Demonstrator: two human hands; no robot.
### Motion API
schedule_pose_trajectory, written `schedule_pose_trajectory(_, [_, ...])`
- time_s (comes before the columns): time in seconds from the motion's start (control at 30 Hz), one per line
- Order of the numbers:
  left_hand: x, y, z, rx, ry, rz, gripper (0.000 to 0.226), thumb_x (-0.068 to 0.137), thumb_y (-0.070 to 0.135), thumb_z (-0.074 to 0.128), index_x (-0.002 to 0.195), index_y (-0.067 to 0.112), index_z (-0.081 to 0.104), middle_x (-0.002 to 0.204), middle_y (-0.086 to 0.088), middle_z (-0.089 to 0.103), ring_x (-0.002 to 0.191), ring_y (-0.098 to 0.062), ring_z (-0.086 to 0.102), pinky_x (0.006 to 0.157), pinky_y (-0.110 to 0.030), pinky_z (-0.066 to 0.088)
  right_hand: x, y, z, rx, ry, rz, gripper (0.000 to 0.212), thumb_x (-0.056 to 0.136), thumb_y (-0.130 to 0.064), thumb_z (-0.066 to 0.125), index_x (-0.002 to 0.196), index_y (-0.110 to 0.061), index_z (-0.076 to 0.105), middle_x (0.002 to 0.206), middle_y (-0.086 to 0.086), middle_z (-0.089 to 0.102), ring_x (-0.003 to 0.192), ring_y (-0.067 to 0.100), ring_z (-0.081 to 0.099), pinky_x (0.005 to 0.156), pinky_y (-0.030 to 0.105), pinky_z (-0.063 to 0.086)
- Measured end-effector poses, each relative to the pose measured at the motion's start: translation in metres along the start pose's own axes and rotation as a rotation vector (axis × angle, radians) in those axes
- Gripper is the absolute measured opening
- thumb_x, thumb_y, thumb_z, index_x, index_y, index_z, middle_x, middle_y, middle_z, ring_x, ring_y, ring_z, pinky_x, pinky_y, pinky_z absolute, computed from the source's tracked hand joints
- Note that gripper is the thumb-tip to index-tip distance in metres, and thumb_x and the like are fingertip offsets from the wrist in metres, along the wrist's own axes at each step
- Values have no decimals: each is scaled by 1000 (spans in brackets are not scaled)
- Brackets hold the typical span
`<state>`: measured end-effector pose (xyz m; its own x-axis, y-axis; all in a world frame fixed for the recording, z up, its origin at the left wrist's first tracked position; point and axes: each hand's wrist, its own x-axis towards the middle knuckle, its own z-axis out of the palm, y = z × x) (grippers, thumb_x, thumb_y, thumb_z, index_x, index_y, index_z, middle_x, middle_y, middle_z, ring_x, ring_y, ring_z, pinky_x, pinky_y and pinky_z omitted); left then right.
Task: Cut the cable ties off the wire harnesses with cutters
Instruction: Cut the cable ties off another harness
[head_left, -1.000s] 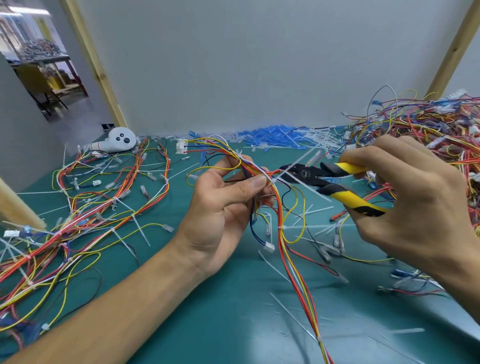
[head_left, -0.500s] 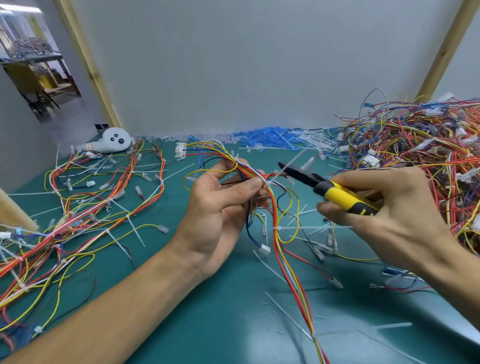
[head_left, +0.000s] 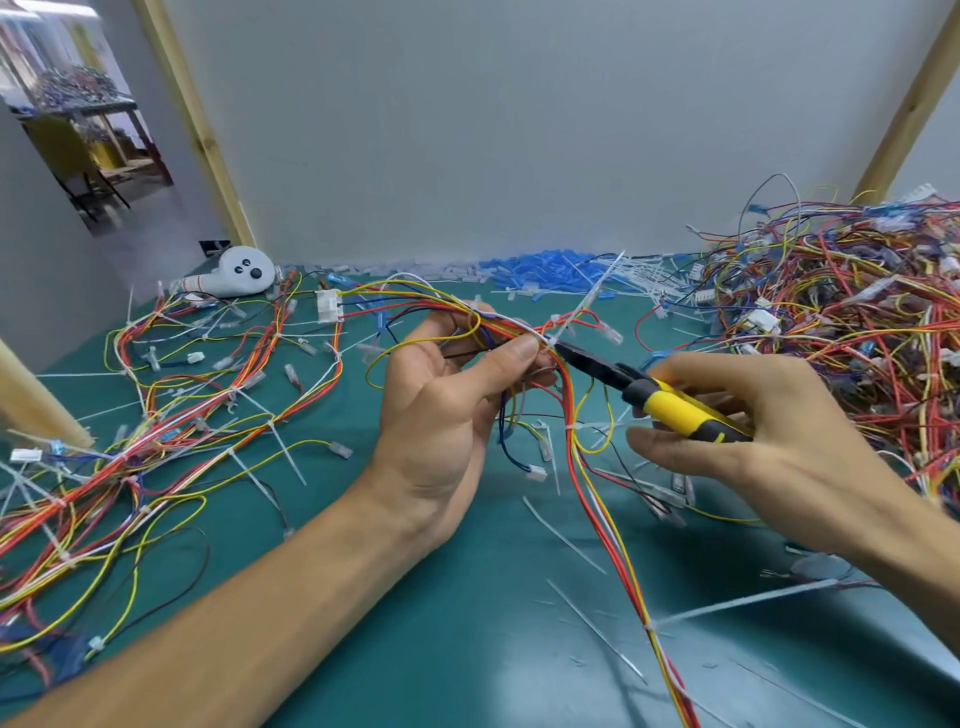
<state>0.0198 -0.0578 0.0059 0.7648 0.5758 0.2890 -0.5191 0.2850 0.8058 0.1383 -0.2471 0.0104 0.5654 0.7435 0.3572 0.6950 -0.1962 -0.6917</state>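
My left hand (head_left: 447, 410) holds a wire harness (head_left: 582, 457) of red, yellow, white and blue wires above the green table, pinching the bundle between thumb and fingers. A white cable tie (head_left: 584, 312) wraps the bundle just beyond my thumb, its long tail sticking up to the right. My right hand (head_left: 779, 441) grips the yellow-and-black handles of the cutters (head_left: 670, 405). Their black jaws point left and touch the bundle at the tie. The harness hangs down toward the table's front edge, with another tie (head_left: 650, 626) lower on it.
A big heap of harnesses (head_left: 841, 322) fills the right side. More harnesses (head_left: 156, 415) lie spread on the left. Blue and white cut pieces (head_left: 540, 270) lie along the back wall, loose cut ties (head_left: 566, 540) on the green mat (head_left: 467, 623). A white device (head_left: 244, 270) sits back left.
My right hand has lowered and turned the cutters, bringing the jaw tips left onto the cable tie by my left thumb. My left hand has kept its hold on the harness.
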Motion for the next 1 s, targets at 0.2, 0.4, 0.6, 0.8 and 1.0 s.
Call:
schedule_pose_trajectory(0.2, [0, 0, 0, -10, 8, 4, 27, 77, -3, 69, 102, 2, 60, 82, -12, 68, 69, -21, 68, 70, -30, 57, 1, -2, 2, 101, -34, 30, 33, 75, -43, 80, 89, -14, 71, 71, 7, 61, 69, 32, 58, 67, 44, 49])
schedule_pose_trajectory(0.4, [-2, -3, 2, 41, 1, 20, 21, 76, -3, 68, 93, 6, 61, 80, -11, 70, 68, -21, 67, 70, -30, 57, 0, -3, 2, 62, -23, 30, 27, 75, -42, 79, 80, -17, 69, 63, 0, 55, 60, 15, 46, 57, 34, 41])
schedule_pose_trajectory(0.6, [-2, -5, 2, 66, -25, 6, 22, 77, -6, 71, 95, 4, 61, 78, -9, 71, 67, -20, 68, 69, -29, 57, -1, 1, -1, 89, -65, 90, 33, 76, -38, 75, 70, -10, 60, 56, -4, 41, 54, 9, 32, 50, 19, 27])
schedule_pose_trajectory(0.8, [4, 0, -3, -7, -3, -53, 16, 78, 0, 68, 92, 4, 63, 74, -7, 67, 66, -17, 65, 69, -29, 57, 6, 3, -7, 258, 113, 89, 25, 77, -29, 73, 82, -7, 62, 60, 1, 51, 53, 16, 45, 49, 21, 37])
schedule_pose_trajectory(1.0, [14, 14, -7, -102, 119, -99, 5, 80, 3, 63, 82, 4, 68, 71, -4, 69, 66, -12, 68, 69, -23, 57, 7, 8, -11, 153, 76, 100, 29, 74, -38, 77, 85, -13, 70, 69, 0, 65, 59, 14, 60, 59, 25, 46])
